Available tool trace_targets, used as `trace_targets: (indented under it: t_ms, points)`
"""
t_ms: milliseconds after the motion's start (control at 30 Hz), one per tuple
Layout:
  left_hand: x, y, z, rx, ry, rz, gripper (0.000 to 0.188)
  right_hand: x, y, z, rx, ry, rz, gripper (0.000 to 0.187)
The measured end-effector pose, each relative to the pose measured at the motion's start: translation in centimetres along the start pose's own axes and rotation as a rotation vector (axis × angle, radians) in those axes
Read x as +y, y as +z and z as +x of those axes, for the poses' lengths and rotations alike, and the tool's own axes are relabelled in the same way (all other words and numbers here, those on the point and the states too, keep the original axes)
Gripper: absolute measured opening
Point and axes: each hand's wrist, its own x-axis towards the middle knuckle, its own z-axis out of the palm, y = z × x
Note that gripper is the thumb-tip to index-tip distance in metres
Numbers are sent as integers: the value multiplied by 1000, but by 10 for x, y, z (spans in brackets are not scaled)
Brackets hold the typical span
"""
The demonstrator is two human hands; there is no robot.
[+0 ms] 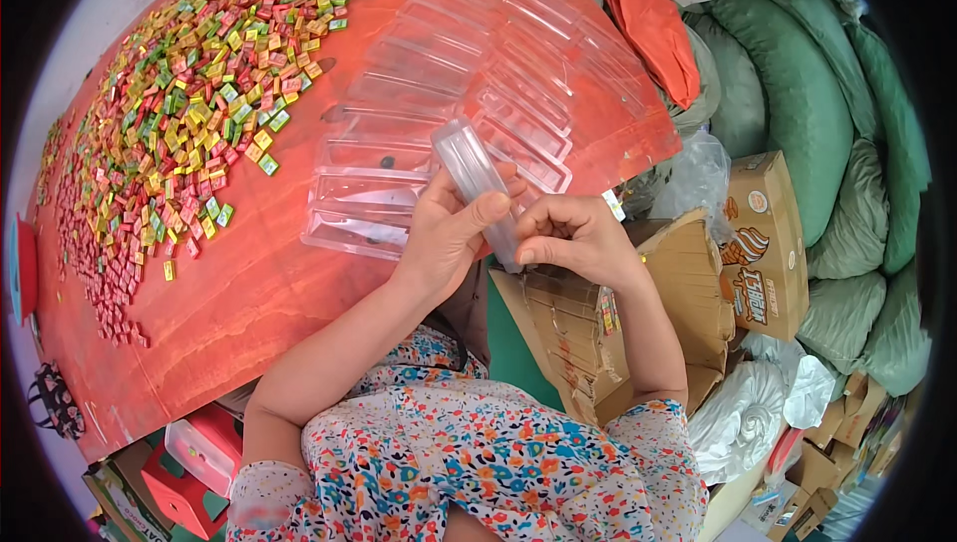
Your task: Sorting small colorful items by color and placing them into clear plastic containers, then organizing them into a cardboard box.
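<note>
Orange-red sheeting covers the table [249, 293] I look down on. At its left, a broad heap of small wrapped sweets [179, 113] in red, green and yellow spreads loose across the cloth. Further right, clear plastic trays [459, 83] lie in overlapping rows; the nearest ones look empty apart from a dark speck or two. Just beyond their near edge, my left hand [449, 233] wraps around a narrow clear plastic box [478, 188], thumb laid across its front, the box tilted with its upper end over the trays. My right hand [573, 238] is curled at the box's lower end, fingertips pinching it there. Below and right of the hands sits an open cardboard carton [618, 333]; I cannot tell what it holds. Green sacks [797, 113] pile up at the far right.
</note>
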Motion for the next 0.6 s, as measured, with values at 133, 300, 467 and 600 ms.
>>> trace_targets:
  t_ms: [133,300,467,600]
  points:
    - [1,-3,0,-20,14,25,51,-2,-7,2,-38,31,12,16]
    - [6,3,-5,-46,-5,49,51,2,-6,1,-52,69,108,18]
    - [7,8,-6,-13,19,138,44,0,5,-2,71,76,117,16]
    - [14,2,-4,63,79,80,38,-4,-28,-7,622,-268,-573,10]
